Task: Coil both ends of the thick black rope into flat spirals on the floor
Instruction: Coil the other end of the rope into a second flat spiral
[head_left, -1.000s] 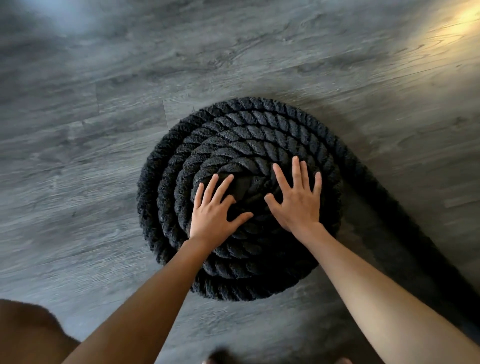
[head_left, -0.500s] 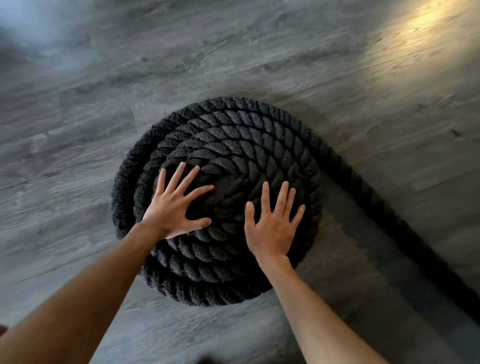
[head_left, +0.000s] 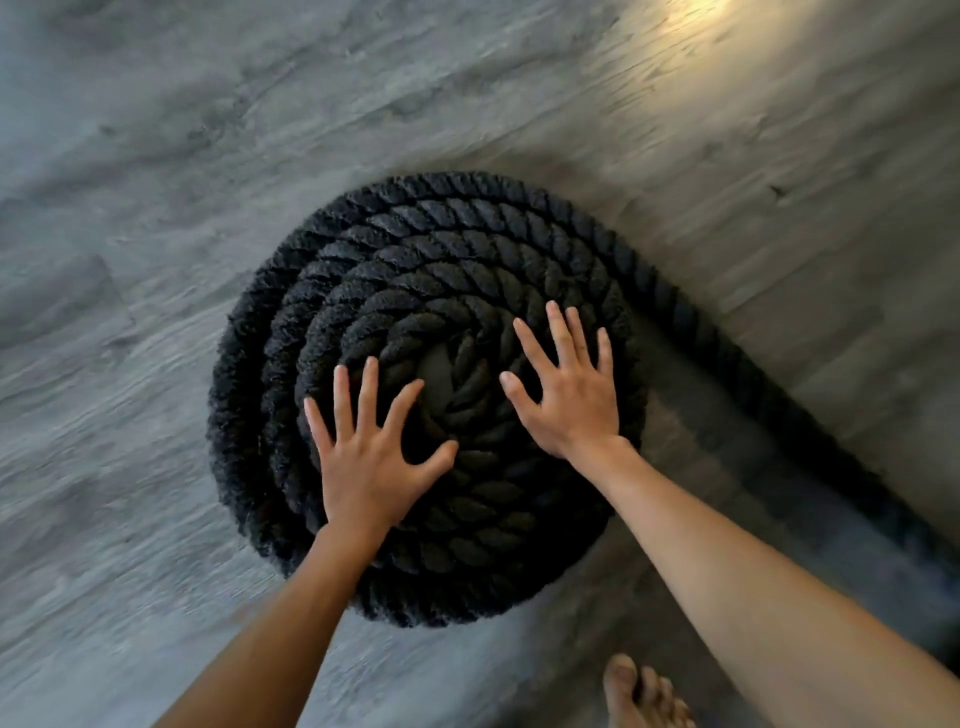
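Rope first: where does it lie?

Flat on the grey wood-look floor, wound into a round spiral of several tight turns. It is thick, black and twisted, and its centre sits between the two hands.

Is all of it coiled?

No. On the spiral's right side a free length leaves the outer turn and runs along the floor toward the lower right edge, where it blurs into shadow. Where it ends I cannot tell.

And the hands?

Both lie flat on top of the coil, palms down, fingers straight and spread, gripping nothing. The left hand rests on the near-left turns, its thumb pointing toward the centre. The right hand rests on the right-hand turns, a little farther from the person, its fingertips reaching toward the outer rings.

Do they touch each other?

They are apart, with the dark middle of the spiral showing between the thumbs.

Anything else in view?

A bare foot at the bottom edge, on the floor and clear of the coil. A warm patch of light falls on the boards at the top right.
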